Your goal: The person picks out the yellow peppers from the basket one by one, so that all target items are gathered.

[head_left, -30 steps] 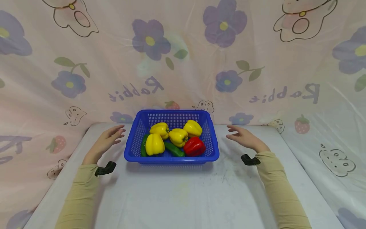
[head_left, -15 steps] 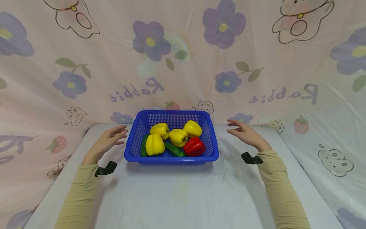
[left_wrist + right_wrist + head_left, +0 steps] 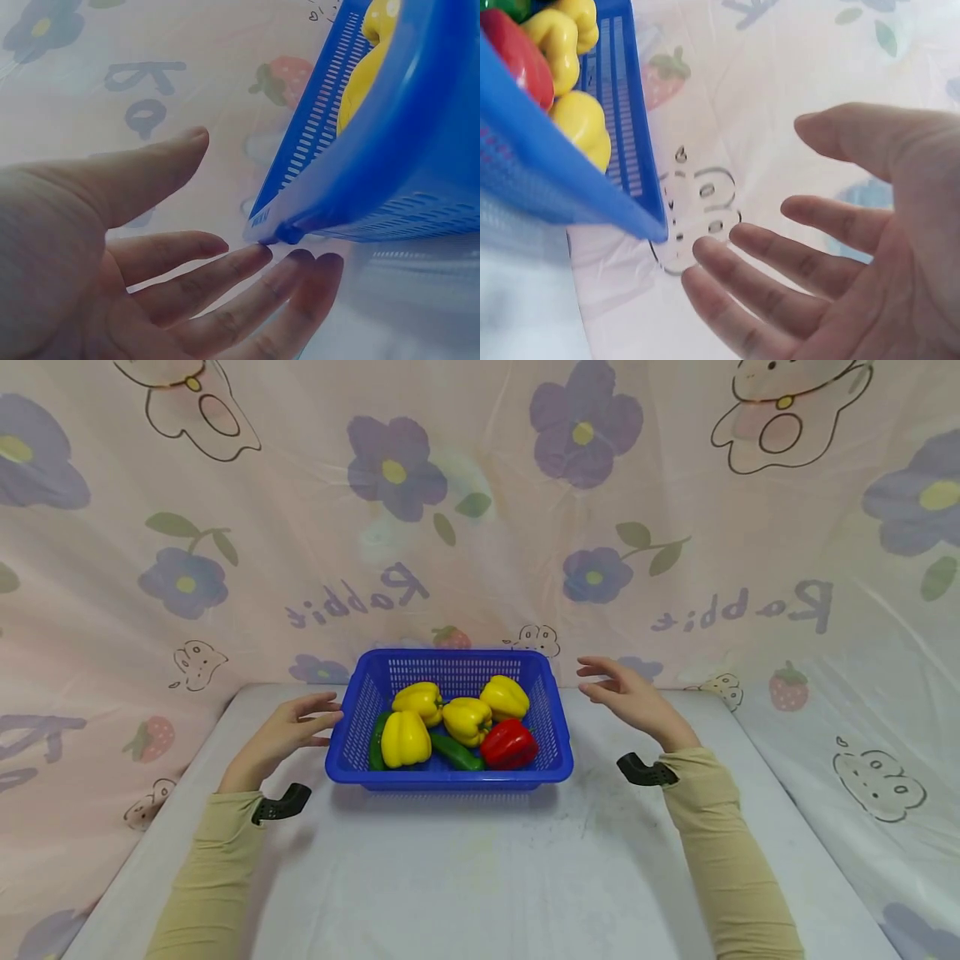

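Observation:
A blue plastic basket (image 3: 450, 777) with slotted sides stands on the table near the back. In it lie several yellow bell peppers (image 3: 406, 739), a red bell pepper (image 3: 509, 745) and two green cucumber-like vegetables (image 3: 457, 752), one partly hidden behind a yellow pepper. My left hand (image 3: 281, 735) is beside the basket's left side, fingers extended and holding nothing; whether the fingertips touch the rim I cannot tell. My right hand (image 3: 633, 702) hovers to the right of the basket, apart from it, with its fingers spread and nothing in them, as the right wrist view shows.
The white-covered table (image 3: 465, 877) stretches in front of the basket. A patterned cloth curtain (image 3: 495, 527) with flowers and rabbits hangs behind and at both sides. A black camera mount sits on each wrist (image 3: 282, 803).
My left hand has moved slightly right, closer to the basket's left side. The right hand has risen a little and shifted left toward the basket. The basket and vegetables have stayed put.

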Motion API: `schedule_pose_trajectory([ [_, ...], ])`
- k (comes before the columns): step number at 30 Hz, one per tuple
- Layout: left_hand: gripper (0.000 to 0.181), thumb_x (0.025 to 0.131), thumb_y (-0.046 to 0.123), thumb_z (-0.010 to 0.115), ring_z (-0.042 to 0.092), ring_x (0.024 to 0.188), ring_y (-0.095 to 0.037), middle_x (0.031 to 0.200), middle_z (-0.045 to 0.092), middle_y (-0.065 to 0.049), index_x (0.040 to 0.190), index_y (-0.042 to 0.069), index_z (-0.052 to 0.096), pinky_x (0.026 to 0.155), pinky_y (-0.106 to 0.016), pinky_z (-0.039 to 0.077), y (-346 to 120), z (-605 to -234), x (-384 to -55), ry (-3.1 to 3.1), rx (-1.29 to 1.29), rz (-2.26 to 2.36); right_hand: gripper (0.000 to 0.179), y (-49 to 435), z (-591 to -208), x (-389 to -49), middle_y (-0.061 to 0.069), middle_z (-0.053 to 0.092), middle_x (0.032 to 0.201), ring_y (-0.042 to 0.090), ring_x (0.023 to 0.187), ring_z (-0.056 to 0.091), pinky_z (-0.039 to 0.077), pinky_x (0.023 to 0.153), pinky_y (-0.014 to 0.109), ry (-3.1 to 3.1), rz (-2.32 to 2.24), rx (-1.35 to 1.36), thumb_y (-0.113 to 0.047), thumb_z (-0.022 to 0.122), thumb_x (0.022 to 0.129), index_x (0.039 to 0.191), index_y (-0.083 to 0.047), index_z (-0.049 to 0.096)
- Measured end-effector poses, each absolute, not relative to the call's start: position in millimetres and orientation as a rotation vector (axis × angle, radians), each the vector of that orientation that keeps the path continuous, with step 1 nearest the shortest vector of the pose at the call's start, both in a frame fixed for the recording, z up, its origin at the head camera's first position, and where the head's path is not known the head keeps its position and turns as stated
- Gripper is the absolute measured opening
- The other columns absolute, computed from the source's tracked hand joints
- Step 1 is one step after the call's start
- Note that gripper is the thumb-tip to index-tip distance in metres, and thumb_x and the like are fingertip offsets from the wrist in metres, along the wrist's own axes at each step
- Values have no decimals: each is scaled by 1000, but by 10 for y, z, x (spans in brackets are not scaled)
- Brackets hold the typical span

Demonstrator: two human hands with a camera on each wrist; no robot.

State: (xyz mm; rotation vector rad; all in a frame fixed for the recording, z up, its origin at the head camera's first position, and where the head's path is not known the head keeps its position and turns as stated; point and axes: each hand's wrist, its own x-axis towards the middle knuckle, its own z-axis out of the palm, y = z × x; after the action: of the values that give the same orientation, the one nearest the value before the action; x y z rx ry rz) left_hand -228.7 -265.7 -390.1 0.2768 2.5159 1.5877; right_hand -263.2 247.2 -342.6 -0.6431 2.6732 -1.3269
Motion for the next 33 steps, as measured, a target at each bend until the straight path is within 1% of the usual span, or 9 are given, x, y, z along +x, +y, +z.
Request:
schedule_pose_trajectory([
  [5,69,97,32,58,47,120,-44,139,41,-29,147,-5,28,86,-42,53,-2643,-3903,-2286,2483,285,1618,54,2354,-3410,-2639,19,46,139,36,118,53,44,96,52,2646,-1354,-686,-23,57,98,145,-7,37],
  [12,69,96,30,59,50,118,-41,138,43,-29,145,-7,29,86,-40,53,-2626,-3925,-2296,2461,277,1643,52,2160,-3425,-2712,22,48,137,36,118,53,44,97,51,2612,-1337,-702,-26,58,97,142,-7,41],
  [17,69,95,29,62,51,117,-41,140,41,-28,145,-7,31,86,-41,53,-2611,-3920,-2294,2481,250,1611,50,2012,-3436,-2756,20,51,134,35,117,53,45,97,50,2614,-1283,-701,-29,58,97,140,-8,44],
  [23,65,94,21,63,56,110,-39,138,41,-29,144,-6,33,82,-39,55,-2605,-3945,-2327,2505,232,1567,46,1849,-3462,-2804,15,56,129,35,116,52,45,97,48,2608,-1260,-693,-28,58,97,137,-8,48],
  [26,63,94,17,63,58,106,-38,136,42,-29,144,-6,33,79,-37,56,-2609,-3957,-2340,2512,231,1566,46,1770,-3482,-2827,15,56,128,36,117,51,44,97,50,2563,-1272,-678,-29,58,96,137,-8,48],
  [29,63,94,16,64,59,104,-37,135,42,-30,144,-7,34,78,-36,56,-2613,-3966,-2345,2519,236,1561,47,1700,-3504,-2842,17,54,129,38,116,52,44,97,51,2499,-1297,-646,-28,57,97,138,-7,47],
  [33,62,94,16,64,59,103,-36,135,42,-30,143,-7,34,78,-36,56,-2611,-3970,-2351,2525,236,1547,49,1631,-3522,-2852,19,53,131,37,117,52,46,96,48,2458,-1295,-601,-27,56,97,138,-3,46],
])
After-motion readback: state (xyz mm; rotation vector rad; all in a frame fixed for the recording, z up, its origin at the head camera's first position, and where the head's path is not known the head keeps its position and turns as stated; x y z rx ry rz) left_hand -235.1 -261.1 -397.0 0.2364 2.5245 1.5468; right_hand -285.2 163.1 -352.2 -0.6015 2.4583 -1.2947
